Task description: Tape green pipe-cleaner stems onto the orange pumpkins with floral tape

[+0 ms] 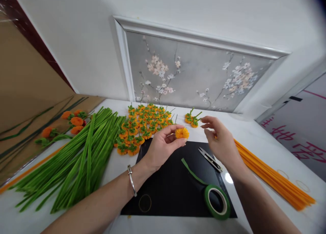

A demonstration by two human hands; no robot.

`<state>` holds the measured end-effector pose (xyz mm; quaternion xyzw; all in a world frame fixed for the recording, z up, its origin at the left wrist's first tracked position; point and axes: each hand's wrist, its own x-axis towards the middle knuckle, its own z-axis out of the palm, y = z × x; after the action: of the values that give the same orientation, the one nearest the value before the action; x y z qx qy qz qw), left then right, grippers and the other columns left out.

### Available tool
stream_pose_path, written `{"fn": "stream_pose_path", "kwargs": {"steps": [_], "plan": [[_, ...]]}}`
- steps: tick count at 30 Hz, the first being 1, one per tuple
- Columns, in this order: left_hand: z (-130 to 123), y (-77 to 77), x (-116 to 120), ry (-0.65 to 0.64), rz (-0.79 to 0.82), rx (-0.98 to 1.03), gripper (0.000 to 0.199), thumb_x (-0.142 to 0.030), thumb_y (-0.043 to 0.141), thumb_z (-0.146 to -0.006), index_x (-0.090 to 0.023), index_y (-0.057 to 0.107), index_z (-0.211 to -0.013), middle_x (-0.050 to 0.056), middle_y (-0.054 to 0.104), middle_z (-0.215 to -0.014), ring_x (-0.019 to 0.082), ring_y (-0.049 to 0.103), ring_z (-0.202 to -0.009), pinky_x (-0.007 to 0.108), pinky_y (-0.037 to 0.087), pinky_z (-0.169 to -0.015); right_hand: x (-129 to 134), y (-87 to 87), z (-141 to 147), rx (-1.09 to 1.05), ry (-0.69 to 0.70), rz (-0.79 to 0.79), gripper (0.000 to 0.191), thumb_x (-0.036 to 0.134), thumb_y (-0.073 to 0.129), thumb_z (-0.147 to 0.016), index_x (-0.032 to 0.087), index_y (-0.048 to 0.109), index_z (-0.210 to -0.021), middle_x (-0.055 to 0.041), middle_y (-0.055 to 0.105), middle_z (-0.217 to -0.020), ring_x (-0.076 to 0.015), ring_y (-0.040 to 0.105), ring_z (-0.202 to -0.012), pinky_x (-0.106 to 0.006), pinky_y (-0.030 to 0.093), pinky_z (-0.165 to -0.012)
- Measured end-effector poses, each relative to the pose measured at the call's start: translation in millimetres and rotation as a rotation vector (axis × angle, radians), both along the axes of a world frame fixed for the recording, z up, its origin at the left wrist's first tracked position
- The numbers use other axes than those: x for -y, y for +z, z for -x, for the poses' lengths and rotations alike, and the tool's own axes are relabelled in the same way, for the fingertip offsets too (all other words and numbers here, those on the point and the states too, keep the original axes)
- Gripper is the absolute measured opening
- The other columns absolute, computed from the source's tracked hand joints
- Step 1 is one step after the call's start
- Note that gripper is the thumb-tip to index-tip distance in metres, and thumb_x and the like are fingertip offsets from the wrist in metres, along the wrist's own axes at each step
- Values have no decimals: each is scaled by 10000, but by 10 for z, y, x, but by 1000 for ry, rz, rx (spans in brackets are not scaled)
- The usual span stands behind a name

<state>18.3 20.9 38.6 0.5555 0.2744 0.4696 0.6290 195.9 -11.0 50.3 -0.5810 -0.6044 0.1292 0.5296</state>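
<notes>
My left hand, with a silver bangle at the wrist, pinches a small orange fuzzy flower above the far part of a black mat. To its right, my right hand is raised with bent fingers; a speck of orange shows by its fingers, too small to name. Snips lie on the mat's right side, below the right hand. A roll of green tape rests at the mat's near right corner, its loose end reaching up toward the middle.
Many orange and green flower heads stand behind the left hand, with a few more farther right. Long green stems spread at the left, near finished orange flowers. Orange stems lie at the right. A wall rises behind.
</notes>
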Motion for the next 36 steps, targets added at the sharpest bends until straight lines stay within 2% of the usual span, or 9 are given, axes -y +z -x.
{"fn": "stream_pose_path", "kwargs": {"steps": [2, 5, 9, 12, 16, 20, 27, 32, 36], "plan": [[-2, -5, -4, 20, -29, -29, 385, -145, 720, -689, -189, 584, -1046, 4, 636, -916, 111, 610, -836, 228, 509, -776, 18, -20, 11, 0, 118, 120, 208, 253, 512, -833, 212, 613, -1009, -66, 639, -1026, -187, 617, -855, -314, 475, -703], [-6, -10, -3, 52, -76, -46, 374, -156, 724, -691, -193, 527, -1007, -5, 618, -907, 116, 607, -857, 240, 500, -802, 66, 3, 134, -78, 218, 211, 242, 351, 549, -837, 188, 625, -999, -66, 672, -914, -175, 625, -745, -286, 490, -636], [5, 1, 6, 0, -37, -4, 276, -218, 712, -721, -176, 528, -922, -7, 596, -879, 114, 595, -820, 275, 521, -786, 76, 56, 276, -153, 231, 173, 197, 345, 609, -806, 180, 644, -907, -46, 669, -838, -163, 608, -731, -258, 477, -636], [17, 7, 3, -10, 20, 23, 231, -263, 698, -739, -159, 579, -907, 9, 590, -913, 121, 592, -808, 304, 539, -772, 56, 50, 278, -248, 260, 188, 173, 324, 642, -785, 179, 659, -878, -30, 663, -820, -150, 596, -728, -243, 460, -630], [22, -5, -10, -37, 136, 48, 207, -248, 709, -732, -146, 641, -899, 10, 623, -863, 109, 596, -787, 279, 520, -792, 49, -4, 242, -416, 295, 245, 153, 299, 698, -737, 184, 688, -837, -5, 656, -778, -113, 550, -661, -232, 429, -617], [16, -16, -17, -79, 210, 108, 155, -232, 720, -722, -151, 677, -846, 5, 639, -841, 106, 601, -793, 264, 505, -798, 59, -32, 251, -588, 316, 325, 197, 313, 764, -659, 177, 694, -782, 16, 612, -652, -93, 486, -575, -226, 385, -551], [11, -31, -23, -84, 235, 99, 131, -228, 721, -720, -161, 708, -832, 13, 658, -843, 101, 595, -791, 231, 495, -760, 36, -9, 301, -699, 327, 410, 322, 334, 807, -598, 184, 593, -787, 48, 540, -648, -69, 456, -545, -203, 364, -508], [15, -10, -34, -82, 255, 121, 169, -237, 739, -706, -165, 715, -856, 24, 663, -879, 115, 599, -827, 240, 494, -775, 52, 31, 204, -665, 346, 476, 475, 389, 781, -629, 252, 575, -1034, 26, 576, -782, -96, 514, -637, -196, 393, -520], [17, -18, -45, -99, 239, 146, 181, -297, 694, -762, -163, 718, -881, 35, 662, -905, 114, 594, -833, 235, 490, -761, 56, 48, 92, -550, 295, 417, 430, 459, 695, -720, 290, 591, -1102, -21, 578, -994, -147, 569, -821, -211, 452, -575]]}}
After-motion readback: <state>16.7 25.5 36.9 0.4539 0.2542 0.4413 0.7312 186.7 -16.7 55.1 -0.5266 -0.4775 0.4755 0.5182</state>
